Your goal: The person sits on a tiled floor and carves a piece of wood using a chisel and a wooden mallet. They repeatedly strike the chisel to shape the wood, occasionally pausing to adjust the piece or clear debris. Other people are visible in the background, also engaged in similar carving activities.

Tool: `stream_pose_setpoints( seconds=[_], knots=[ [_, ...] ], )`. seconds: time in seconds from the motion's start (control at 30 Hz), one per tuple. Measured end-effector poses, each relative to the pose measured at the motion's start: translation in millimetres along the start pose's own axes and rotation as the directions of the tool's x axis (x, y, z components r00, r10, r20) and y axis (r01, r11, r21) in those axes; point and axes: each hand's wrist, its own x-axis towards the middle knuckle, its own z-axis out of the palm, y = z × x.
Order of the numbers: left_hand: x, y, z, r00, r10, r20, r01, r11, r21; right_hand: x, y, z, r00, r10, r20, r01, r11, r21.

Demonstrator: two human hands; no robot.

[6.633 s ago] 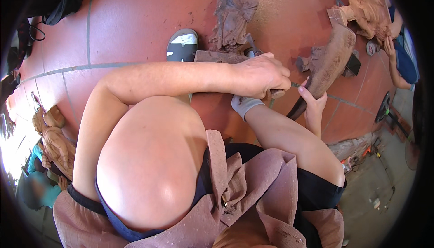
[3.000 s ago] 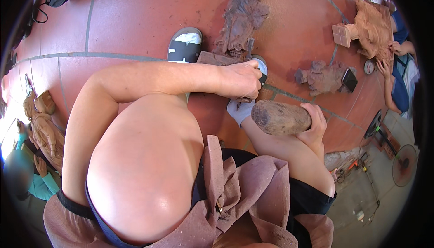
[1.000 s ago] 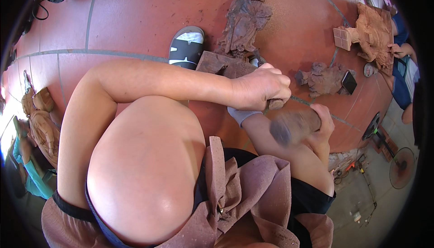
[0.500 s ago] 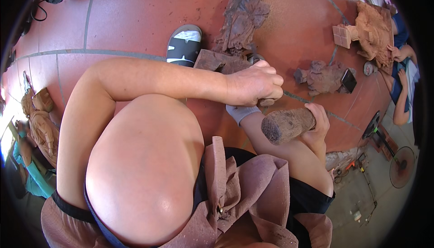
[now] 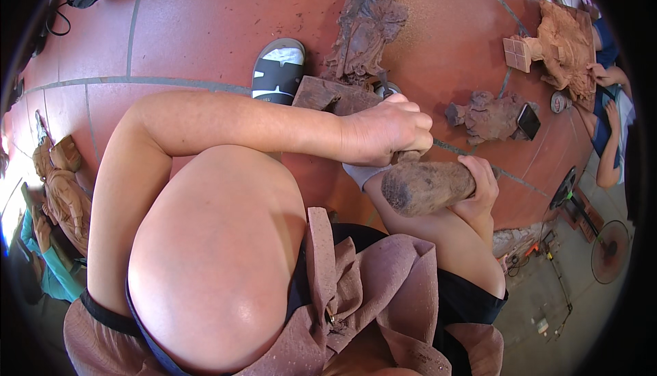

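My left hand [image 5: 391, 128] is closed around a chisel [image 5: 408, 156]; its handle end sticks out below my fist and its thin metal shank shows above. The shank points at the lower part of a carved dark wooden figure [image 5: 366, 33], near the blocky base [image 5: 320, 94]. Whether the tip touches the wood is hard to make out. In my right hand [image 5: 481, 185] is a thick, worn wooden mallet [image 5: 426, 190], its head against or very close to the chisel's handle end. My left forearm crosses above my bent knee.
A smaller carving [image 5: 482, 117] with a phone [image 5: 527, 122] on it lies to the right, near a can [image 5: 560, 102]. Farther right, a person's hands [image 5: 602, 74] are at a lighter carving [image 5: 564, 51]. At left are another carved figure [image 5: 67, 194] and a person's teal sleeve [image 5: 60, 277]. A fan [image 5: 610, 253] stands lower right.
The mallet has moved left and slightly down, bringing its head up to the chisel's handle end. More of the chisel's shank shows above my left fist, which has barely shifted.
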Motion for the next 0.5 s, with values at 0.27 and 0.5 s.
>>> stream_pose_setpoints(
  seconds=[0.27,0.5],
  knots=[
    [2,-4,-24,0.994,-0.095,-0.051,0.08,0.968,-0.237,8,-3,-9,0.998,-0.046,-0.037,0.049,0.995,0.085],
    [-8,-10,-17,0.998,-0.036,-0.052,0.027,0.984,-0.174,11,-7,-5,0.999,0.03,0.018,-0.029,0.999,-0.039]
  ],
)
